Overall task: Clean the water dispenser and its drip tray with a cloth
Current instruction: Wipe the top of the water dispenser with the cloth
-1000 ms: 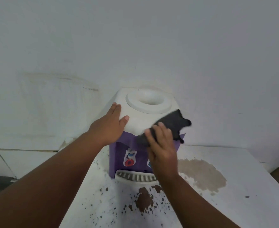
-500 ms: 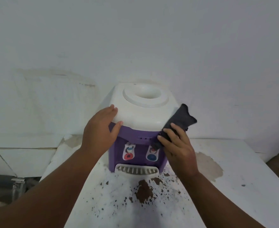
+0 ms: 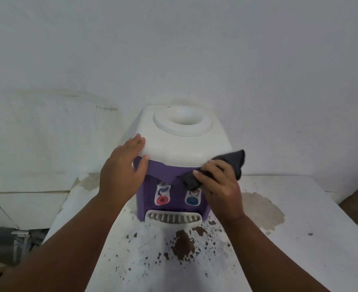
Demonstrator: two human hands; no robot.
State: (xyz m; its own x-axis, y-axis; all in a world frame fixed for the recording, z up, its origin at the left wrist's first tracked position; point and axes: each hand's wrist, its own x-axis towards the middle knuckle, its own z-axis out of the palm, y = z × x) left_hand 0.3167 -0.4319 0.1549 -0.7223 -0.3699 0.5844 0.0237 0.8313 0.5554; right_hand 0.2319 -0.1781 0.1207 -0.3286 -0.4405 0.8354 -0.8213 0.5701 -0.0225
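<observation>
A small water dispenser (image 3: 180,148) with a white top and purple front stands on a white table (image 3: 300,239) against the wall. Its white slotted drip tray (image 3: 173,218) sticks out at the bottom front, below a red tap and a blue tap. My left hand (image 3: 122,171) rests flat on the dispenser's upper left corner, thumb on the purple edge. My right hand (image 3: 220,188) presses a dark grey cloth (image 3: 235,160) against the purple front above the blue tap, fingers bent over it.
Brown flaked patches (image 3: 183,245) mark the table in front of the tray, and a larger worn patch (image 3: 262,209) lies to the right. The wall is close behind. The table's left edge drops to tiles and a grey pipe (image 3: 9,243).
My right hand has brought the cloth down from the white top's right edge onto the purple front. My left hand stayed at the dispenser's upper left corner.
</observation>
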